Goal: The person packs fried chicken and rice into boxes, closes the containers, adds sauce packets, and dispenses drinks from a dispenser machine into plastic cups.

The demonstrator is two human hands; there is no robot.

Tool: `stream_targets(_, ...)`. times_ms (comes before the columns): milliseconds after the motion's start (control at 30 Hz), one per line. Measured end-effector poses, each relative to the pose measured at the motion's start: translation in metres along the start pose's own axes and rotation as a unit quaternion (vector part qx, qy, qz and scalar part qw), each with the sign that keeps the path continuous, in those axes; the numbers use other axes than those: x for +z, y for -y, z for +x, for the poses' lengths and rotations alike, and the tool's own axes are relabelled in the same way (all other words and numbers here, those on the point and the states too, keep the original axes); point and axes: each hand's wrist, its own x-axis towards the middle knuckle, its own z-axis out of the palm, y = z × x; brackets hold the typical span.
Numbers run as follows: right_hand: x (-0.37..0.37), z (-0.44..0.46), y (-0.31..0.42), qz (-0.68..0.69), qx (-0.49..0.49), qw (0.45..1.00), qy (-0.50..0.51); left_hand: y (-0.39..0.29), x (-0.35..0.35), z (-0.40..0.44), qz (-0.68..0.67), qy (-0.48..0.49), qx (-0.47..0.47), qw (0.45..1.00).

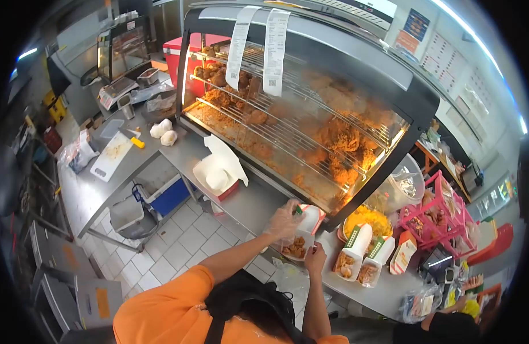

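Note:
My left hand [284,222], in a clear plastic glove, is at the upper left side of an open paper box [312,218] with fried chicken pieces [296,247] in it. A small green item shows at its fingertips. My right hand [316,258] is bare, closed at the lower right edge of the same box. Just to the right stand two more open boxes [347,259] [374,267] of chicken, and a folded red and white box [403,253].
A heated glass cabinet [310,63] of fried chicken stands behind the counter edge, two receipts [275,54] hanging on it. A white box [219,169] with rice is at left. Yellow food [367,221] and pink baskets [437,215] stand right. Part of another person [456,321] shows lower right.

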Motion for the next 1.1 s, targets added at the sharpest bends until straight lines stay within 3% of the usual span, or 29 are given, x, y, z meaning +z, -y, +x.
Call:
stream_targets(67,0.0,0.003,0.002,0.055,-0.027,0.998,0.017,-0.007,-0.005,0.0,-0.033,-0.065,0.099,0.992)
stream_targets(133,0.003,0.007,0.004,0.057,0.0,0.997,0.058,-0.015,-0.009,-0.006,-0.018,-0.087,0.106,0.99)
stream_targets(200,0.005,0.009,0.014,-0.064,-0.087,0.994,0.0,-0.025,-0.02,-0.01,0.062,-0.122,0.149,0.979)
stream_targets(233,-0.001,0.009,0.035,-0.064,-0.09,0.994,0.001,-0.021,-0.022,-0.009,0.062,-0.126,0.148,0.979)
stream_targets(300,-0.008,0.013,0.077,-0.051,-0.154,0.981,-0.106,-0.011,-0.023,-0.01,0.091,-0.073,0.147,0.982)
stream_targets(433,-0.002,0.039,0.09,-0.057,-0.069,0.991,-0.097,-0.002,-0.028,-0.022,0.145,-0.065,0.184,0.97)
stream_targets(500,-0.012,0.042,0.088,-0.076,-0.083,0.992,-0.065,0.009,-0.038,-0.019,0.16,-0.065,0.328,0.929)
stream_targets(533,-0.013,0.04,0.088,-0.078,-0.083,0.991,-0.067,0.014,-0.04,-0.017,0.158,-0.065,0.329,0.929)
stream_targets(633,-0.02,0.027,0.08,-0.083,-0.162,0.979,-0.096,0.016,-0.051,-0.02,0.167,-0.078,0.275,0.944)
stream_targets(700,-0.023,0.023,0.069,-0.096,-0.242,0.958,-0.118,0.013,-0.063,-0.022,0.279,0.118,0.097,0.948)
stream_targets(733,-0.021,0.017,0.062,-0.097,-0.239,0.959,-0.118,0.025,-0.056,-0.021,0.278,0.121,0.098,0.948)
stream_targets(800,-0.013,0.009,0.047,-0.126,-0.232,0.96,-0.091,0.057,-0.034,-0.021,0.376,0.214,0.104,0.896)
stream_targets(933,-0.004,-0.003,0.03,-0.135,-0.211,0.963,-0.096,0.044,-0.04,-0.055,0.382,0.207,0.117,0.893)
stream_targets(1000,-0.001,-0.011,0.029,-0.109,-0.187,0.973,-0.077,0.07,-0.015,-0.057,0.202,0.046,-0.058,0.977)
stream_targets(1033,0.0,-0.017,0.03,-0.08,-0.165,0.982,-0.054,0.073,-0.011,-0.055,0.202,0.048,-0.057,0.976)
stream_targets(1100,0.006,-0.035,0.034,-0.051,-0.134,0.987,-0.065,0.071,-0.002,-0.047,0.044,0.2,-0.14,0.969)
